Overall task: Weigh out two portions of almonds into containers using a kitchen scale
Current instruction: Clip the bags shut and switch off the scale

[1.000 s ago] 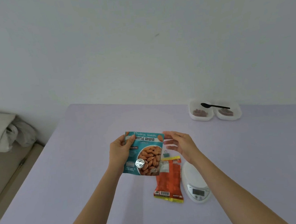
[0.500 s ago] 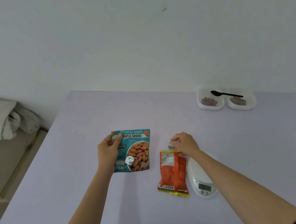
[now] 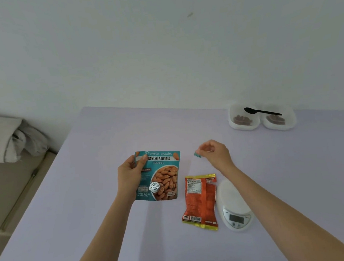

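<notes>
The left hand (image 3: pixel 130 174) grips the roasted almonds pouch (image 3: pixel 158 174) upright by its top corner while the right hand (image 3: pixel 215 154) pinches a small teal binder clip (image 3: pixel 197 154), likely to reseal it, both containers (image 3: pixel 261 117) already holding almonds.

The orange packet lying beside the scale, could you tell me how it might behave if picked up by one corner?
The orange packet looks crinkled and thin, so it would probably flop and sag. It lies fairly flat, suggesting little content and low weight. Its glossy film may be slippery.
</notes>
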